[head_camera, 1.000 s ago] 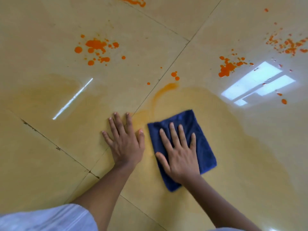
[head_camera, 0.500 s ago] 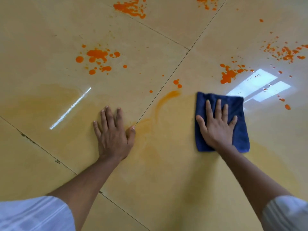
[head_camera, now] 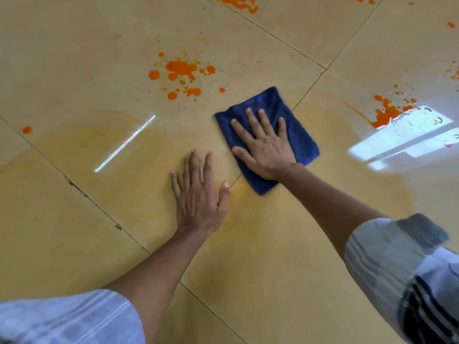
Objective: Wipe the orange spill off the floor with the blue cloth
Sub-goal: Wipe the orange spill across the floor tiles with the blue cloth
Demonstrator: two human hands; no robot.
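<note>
1. A person kneels over glossy beige floor tiles (head_camera: 74,219), right hand (head_camera: 265,147) pressed flat on a folded blue cloth (head_camera: 301,137), fingers straight and slightly spread, gripping nothing.

2. The left hand (head_camera: 198,197) lies palm-down on bare tile just beside the cloth's near-left edge, fingers straight and a little apart, seemingly bracing the body.

3. The cloth sits across a grout line (head_camera: 308,88), its long axis running from near-right to far-left, in line with the right hand's fingers.

4. The nearest orange splatter (head_camera: 182,69) lies beyond the fingertips and to their left, near the cloth's far corner but not touching it; the right hand, already on the cloth, is the one placed to reach it.

5. A second orange splatter (head_camera: 387,112) lies well apart to the right, beside a bright window reflection (head_camera: 407,142), with more orange drops (head_camera: 238,2) at the far edge.

6. A pale yellow-orange film (head_camera: 273,232) covers the tiles around both hands, so much wiping appears to remain.

7. No brand, label or legible writing shows; the striped sleeves (head_camera: 402,269) carry none.
</note>
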